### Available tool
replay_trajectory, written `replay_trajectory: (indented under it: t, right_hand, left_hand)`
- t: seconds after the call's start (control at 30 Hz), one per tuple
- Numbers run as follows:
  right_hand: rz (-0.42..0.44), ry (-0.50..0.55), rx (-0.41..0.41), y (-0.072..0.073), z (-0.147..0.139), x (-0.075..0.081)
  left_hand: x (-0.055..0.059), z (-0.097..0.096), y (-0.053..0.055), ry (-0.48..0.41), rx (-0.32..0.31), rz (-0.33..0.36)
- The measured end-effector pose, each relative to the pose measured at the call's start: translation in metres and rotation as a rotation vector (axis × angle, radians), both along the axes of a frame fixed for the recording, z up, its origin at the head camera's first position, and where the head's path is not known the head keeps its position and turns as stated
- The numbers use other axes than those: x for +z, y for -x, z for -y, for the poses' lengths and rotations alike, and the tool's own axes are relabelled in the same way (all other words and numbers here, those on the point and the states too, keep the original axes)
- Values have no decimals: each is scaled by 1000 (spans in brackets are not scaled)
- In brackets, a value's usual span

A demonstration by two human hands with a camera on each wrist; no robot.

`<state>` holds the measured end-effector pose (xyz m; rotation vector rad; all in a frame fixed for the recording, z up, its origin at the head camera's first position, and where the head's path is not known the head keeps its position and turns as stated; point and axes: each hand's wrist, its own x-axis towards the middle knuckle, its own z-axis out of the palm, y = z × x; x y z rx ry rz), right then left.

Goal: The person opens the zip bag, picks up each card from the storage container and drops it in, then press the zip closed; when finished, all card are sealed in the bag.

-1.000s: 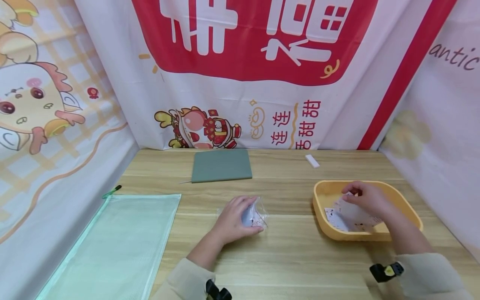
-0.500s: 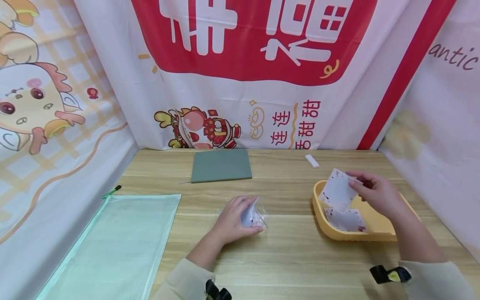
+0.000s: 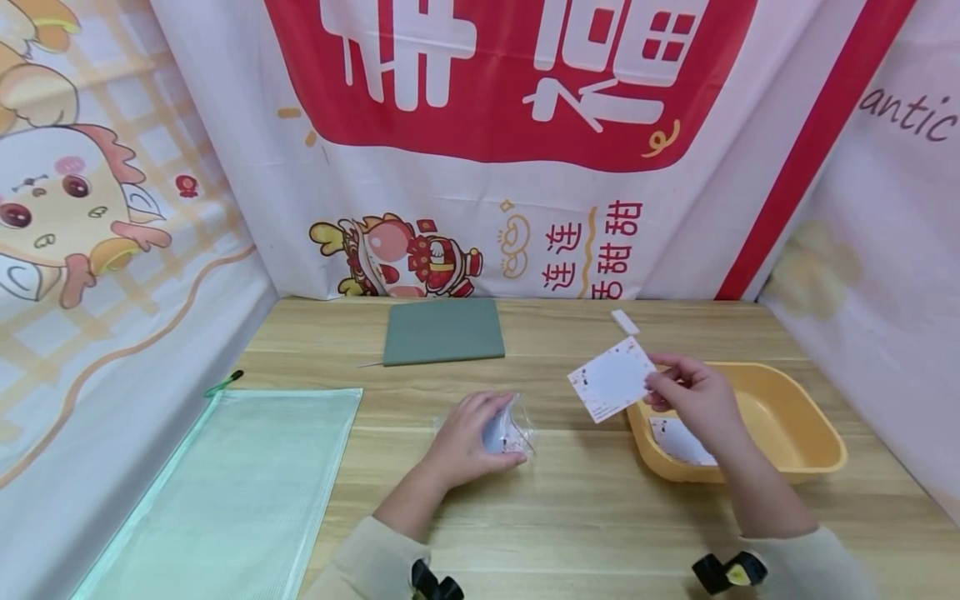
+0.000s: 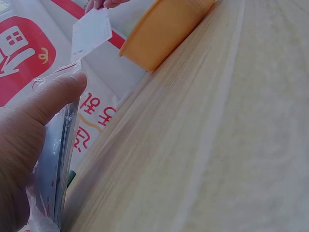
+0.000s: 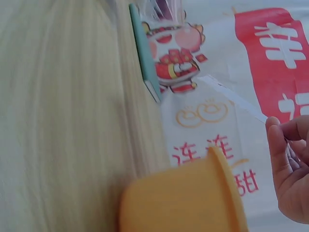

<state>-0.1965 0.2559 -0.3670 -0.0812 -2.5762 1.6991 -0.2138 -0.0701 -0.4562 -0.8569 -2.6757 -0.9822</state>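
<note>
My left hand (image 3: 467, 442) grips a clear plastic bag (image 3: 525, 429) with a stack of printed cards inside, near the middle of the table. In the left wrist view the thumb lies over the bag's edge, and the cards (image 4: 52, 159) stand on edge within it. My right hand (image 3: 693, 400) pinches a white card (image 3: 611, 379) with small printed decoration by its right edge. That card is held up in the air, left of the yellow basin (image 3: 806, 417). Another such card (image 3: 681, 442) lies in the basin, partly hidden by the right hand and forearm.
A green notebook (image 3: 444, 332) lies at the back of the table. Near the back right is a small white block (image 3: 624, 322). A mint zip pouch (image 3: 247, 483) covers the left side. Printed curtains (image 3: 480, 225) stand behind and at both sides.
My right hand has lifted one card out of the yellow basin and carried it left past the rim. The left hand and the bag have stayed in place.
</note>
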Motion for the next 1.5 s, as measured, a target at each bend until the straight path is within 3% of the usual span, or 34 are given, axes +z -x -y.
replay_trajectory:
  t: [0.47, 0.9, 1.27, 1.5]
  right_hand:
    - [147, 224, 35, 0, 55, -22]
    - [119, 226, -70, -1, 86, -29]
    - [89, 307, -69, -12, 109, -37]
    - [120, 348, -92, -12, 111, -40]
  left_hand:
    - [-1, -1, 1, 11, 19, -7]
    - [0, -1, 1, 26, 19, -18]
    - [0, -1, 1, 30, 46, -9]
    - [0, -1, 1, 23, 46, -21]
